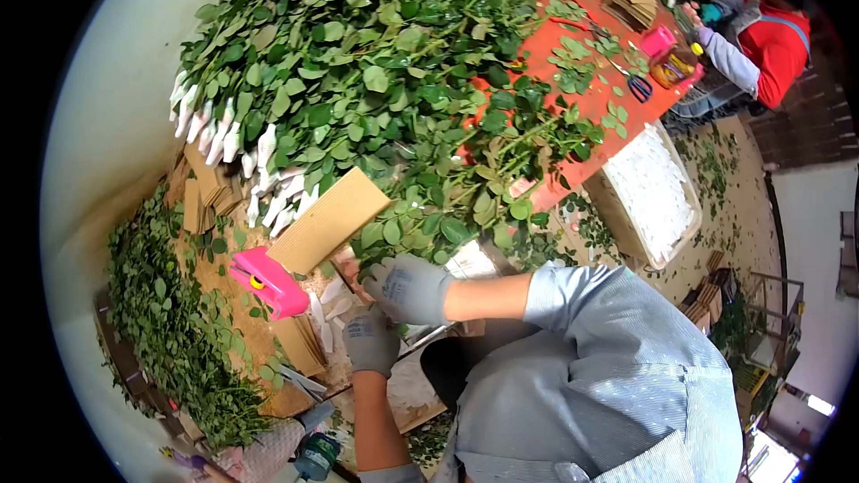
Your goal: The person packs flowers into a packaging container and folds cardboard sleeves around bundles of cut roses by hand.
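My right hand [410,290], in a grey glove, reaches in from the right with its fingers curled. Just below it is my left hand [371,342], also gloved, fingers bent together and close to the right hand. What either hand holds, if anything, is hidden. Beside the left hand lie thin white sleeves [333,302]. A pink tape dispenser [271,283] with a yellow hub stands farther left. Above it a flat piece of cardboard [329,220] lies tilted, one edge near the leafy stems. A stack of cardboard [300,345] sits below the dispenser.
Leafy rose stems [358,63] with white-wrapped heads [219,136] pile up on the red table [573,63]. More greenery [170,322] lies at left. Scissors [639,88], a bottle [673,67] and a white-filled crate [649,192] are to the right. A co-worker in red [777,49] works behind.
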Available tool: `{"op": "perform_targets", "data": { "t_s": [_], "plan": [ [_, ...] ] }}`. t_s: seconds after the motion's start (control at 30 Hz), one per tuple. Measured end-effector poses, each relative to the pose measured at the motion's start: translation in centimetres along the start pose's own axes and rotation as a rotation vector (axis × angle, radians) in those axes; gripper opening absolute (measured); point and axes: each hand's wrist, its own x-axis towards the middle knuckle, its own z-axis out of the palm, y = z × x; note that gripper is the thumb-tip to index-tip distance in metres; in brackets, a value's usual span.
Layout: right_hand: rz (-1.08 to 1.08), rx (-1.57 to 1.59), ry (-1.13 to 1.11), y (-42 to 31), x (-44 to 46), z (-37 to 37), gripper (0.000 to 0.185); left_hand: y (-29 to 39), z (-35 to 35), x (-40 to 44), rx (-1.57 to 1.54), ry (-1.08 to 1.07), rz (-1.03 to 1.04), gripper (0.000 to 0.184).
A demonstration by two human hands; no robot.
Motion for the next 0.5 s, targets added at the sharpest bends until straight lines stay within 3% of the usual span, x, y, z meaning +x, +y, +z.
{"op": "perform_targets", "data": {
  "t_s": [0.07,0.2,0.4,0.47,0.5],
  "plan": [
    [-0.053,-0.032,0.128,0.1,-0.3,0.4,0.022,-0.4,0.4,-0.1,-0.024,-0.007,0.012,0.012],
    [0.034,0.140,0.057,-0.1,-0.1,-0.3,0.013,-0.6,0.5,0.2,0.007,0.013,-0.018,0.013],
    [-0.130,0.013,0.346,-0.6,-2.6,0.0,0.011,0.5,-0.5,0.0,-0.010,0.030,0.021,0.023],
    [-0.272,0.110,0.448,-1.4,-5.2,0.5,0.032,-0.4,0.2,0.1,-0.032,0.123,0.039,0.021],
    [-0.270,0.167,0.446,-1.6,-6.8,2.9,0.036,-0.5,-0.5,0.2,0.026,0.029,0.125,0.031]
  ]
}}
